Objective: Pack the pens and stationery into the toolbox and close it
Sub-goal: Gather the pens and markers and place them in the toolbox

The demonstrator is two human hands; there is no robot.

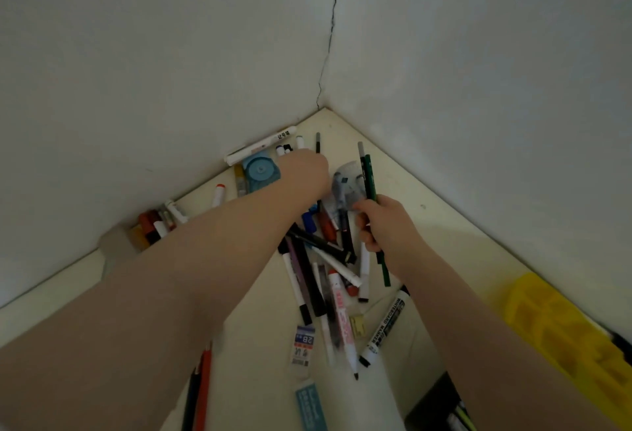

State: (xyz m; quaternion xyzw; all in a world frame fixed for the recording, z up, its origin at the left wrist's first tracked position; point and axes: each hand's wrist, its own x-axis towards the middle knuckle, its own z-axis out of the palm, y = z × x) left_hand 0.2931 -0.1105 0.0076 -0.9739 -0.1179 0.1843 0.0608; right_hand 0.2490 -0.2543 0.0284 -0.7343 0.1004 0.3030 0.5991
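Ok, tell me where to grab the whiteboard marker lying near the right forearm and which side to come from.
Pinch the whiteboard marker across the middle of its labelled barrel, coming from above. It lies flat on the table, slanted, with its black-ringed lower end toward the viewer. Its left flank is bare; its upper end runs under the right forearm, so the free left hand is probably the easier one.

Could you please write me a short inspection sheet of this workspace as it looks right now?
Surface: cream tabletop set into a wall corner.
Job's things: loose pile of pens, whiteboard marker, 2B lead box; yellow toolbox at right edge, only partly in view.
Clutter: blue round tape dispenser, markers along the left wall.
Hands: left hand reaches into the corner, fingers hidden; right hand grips green pencils.
Cables: nothing seen.
Surroundings: white walls, crack running up the corner.
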